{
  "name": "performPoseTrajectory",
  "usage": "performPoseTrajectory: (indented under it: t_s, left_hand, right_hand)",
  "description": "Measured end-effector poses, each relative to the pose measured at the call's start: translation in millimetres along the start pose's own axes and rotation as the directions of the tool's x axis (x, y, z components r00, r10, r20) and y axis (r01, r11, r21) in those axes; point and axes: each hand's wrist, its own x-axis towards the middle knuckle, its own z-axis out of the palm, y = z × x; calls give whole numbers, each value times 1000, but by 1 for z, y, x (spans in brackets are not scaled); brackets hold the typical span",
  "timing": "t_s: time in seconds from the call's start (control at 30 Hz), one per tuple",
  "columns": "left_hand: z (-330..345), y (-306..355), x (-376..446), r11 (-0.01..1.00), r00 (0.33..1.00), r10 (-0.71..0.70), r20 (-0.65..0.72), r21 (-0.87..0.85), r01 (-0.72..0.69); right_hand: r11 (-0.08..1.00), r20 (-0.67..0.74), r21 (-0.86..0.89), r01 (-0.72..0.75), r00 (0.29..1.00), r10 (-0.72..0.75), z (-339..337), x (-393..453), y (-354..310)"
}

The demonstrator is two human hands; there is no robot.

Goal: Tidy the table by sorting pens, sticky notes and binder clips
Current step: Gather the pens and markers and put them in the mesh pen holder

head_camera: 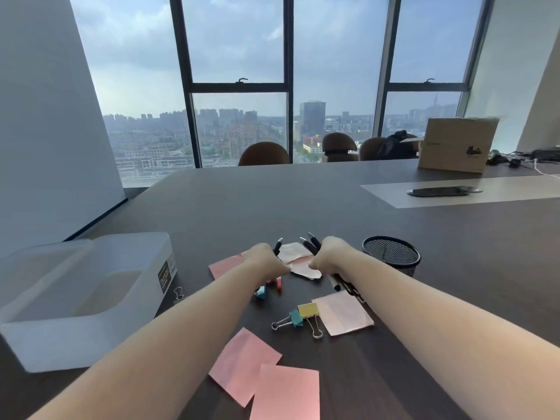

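Both hands are out over the dark table (303, 207), knuckles up. Left hand (263, 258) is curled closed around one black pen (278, 245), whose tip sticks out past the knuckles. Right hand (330, 256) is fisted on two black pens (312, 245), tips poking out beyond the fingers and back ends showing under the wrist.

Between the two fists, touching both, lies a crumpled pale sticky note (298, 263). A flat pink note (225, 264) sits just left of the left fingers, partly under the hand. Small red and teal clips (269, 287) lie under the left wrist, half hidden.

Nearer the person, between the forearms: a yellow binder clip (309, 311) touching a teal binder clip (295, 318), with a pale pink note (344, 312) just beside them. Closer still are two overlapping pink notes (266, 374).

Black mesh pen cup (391, 254) stands upright just right of the right fingers. Translucent plastic bin (85, 295) is well left of the left hand, a loose wire clip (178, 294) near its corner.
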Motion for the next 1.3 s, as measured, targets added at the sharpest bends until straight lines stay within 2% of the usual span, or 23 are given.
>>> performPoseTrajectory:
  t_s: [0.13,0.23,0.33,0.4,0.47,0.57,0.67,0.83,0.9,1.03,1.23,1.3]
  left_hand:
    - [9,5,10,976,1000,9,10,216,-11]
    - [12,8,11,928,999,45,-14,371,-36]
    - [15,8,10,907,995,97,-24,413,-78]
    - [13,5,14,952,996,67,-57,303,-47]
    - [6,-1,19,996,994,24,-103,88,-15]
    - [-15,-15,21,990,991,-46,-123,-138,29]
    - [-39,-36,22,947,989,-119,-90,-311,86]
    - [-70,-62,4,791,981,-169,94,-581,192]
    - [-74,-72,2,804,982,-160,96,-565,186]
    - [-76,-90,4,890,985,-167,32,-425,165]
    - [-84,-97,4,899,985,-163,-54,-420,126]
    - [-84,-99,4,930,986,-137,-93,-354,96]
  right_hand:
    - [993,32,113,13,999,-17,8,11,1]
    - [995,27,100,24,999,-27,12,14,1]
    - [991,-2,135,13,1000,-13,16,20,2]
    - [984,-45,178,28,999,-20,15,23,4]
    - [976,-62,217,30,998,-16,14,26,4]
    - [978,-49,209,25,999,-15,14,28,2]
    - [976,-31,208,64,998,-58,14,27,-5]
    - [974,-8,195,114,993,-114,16,24,-19]
    - [975,13,178,130,991,-135,18,22,-26]
    - [974,33,156,164,985,-171,24,21,-35]
    - [978,-8,136,160,987,-161,17,22,-32]
    - [979,-10,129,159,987,-159,17,24,-31]
